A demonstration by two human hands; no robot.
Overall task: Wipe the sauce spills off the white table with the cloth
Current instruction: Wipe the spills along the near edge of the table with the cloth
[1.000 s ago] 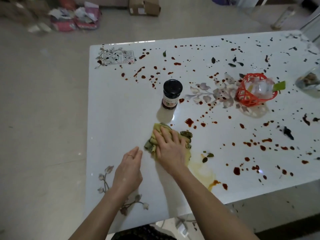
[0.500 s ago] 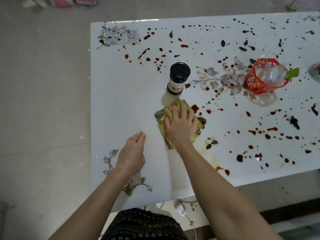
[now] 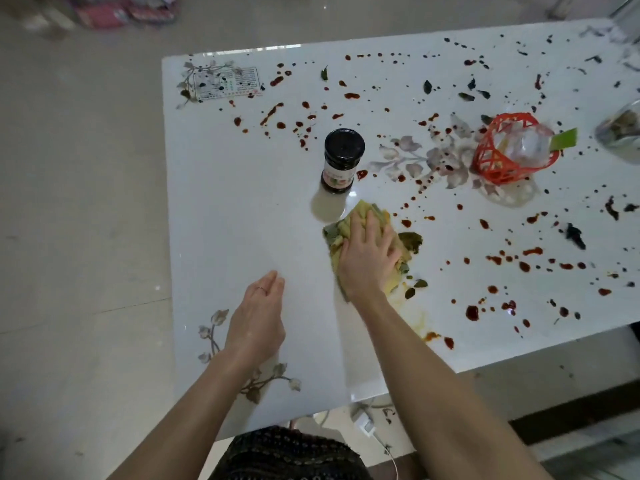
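Observation:
A glossy white table [image 3: 242,209] is spattered with red sauce spills [image 3: 472,311] and dark leaf bits, mostly across its middle and right. My right hand [image 3: 367,258] lies palm-down on a crumpled yellow-green cloth [image 3: 360,216], pressing it onto the table just below a dark jar. A yellowish smear [image 3: 412,313] trails toward the near edge behind the cloth. My left hand [image 3: 258,317] rests flat on the table's bare left part, fingers together, holding nothing.
A dark sauce jar [image 3: 341,161] with a black lid stands just beyond the cloth. A red lattice basket [image 3: 498,161] holding clear plastic sits at the right. A printed card [image 3: 225,83] lies at the far left corner. A white charger cable [image 3: 367,424] lies on the floor.
My right hand has pushed the cloth away from me toward the jar and a little right, over a large red drop that no longer shows. The left hand stays planted.

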